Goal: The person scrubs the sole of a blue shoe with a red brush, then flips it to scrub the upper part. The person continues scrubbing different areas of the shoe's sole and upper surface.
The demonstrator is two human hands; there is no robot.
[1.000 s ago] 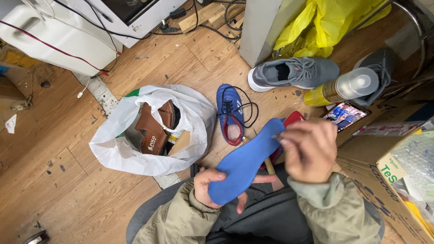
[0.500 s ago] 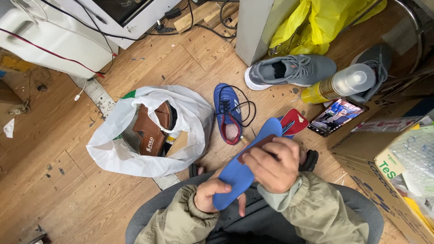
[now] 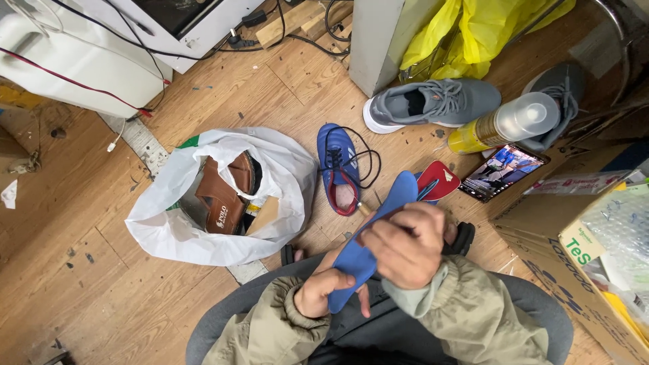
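Note:
A blue shoe insole (image 3: 378,226) lies slanted across my lap. My left hand (image 3: 324,289) grips its lower end from underneath. My right hand (image 3: 404,243) is closed over the insole's middle, palm down. Just beyond, on the wooden floor, a blue shoe (image 3: 340,169) with black laces lies open side up. A red insole (image 3: 441,181) peeks out behind the blue one's tip.
A white plastic bag (image 3: 176,230) holding a brown leather shoe (image 3: 226,196) sits at the left. A grey sneaker (image 3: 433,103), a yellow spray can (image 3: 503,125), a phone (image 3: 503,172), a cardboard box (image 3: 574,250) and a yellow bag (image 3: 473,30) lie to the right.
My right hand has slid down from the insole's tip to its middle. The insole has tilted a little steeper, and the view has shifted slightly.

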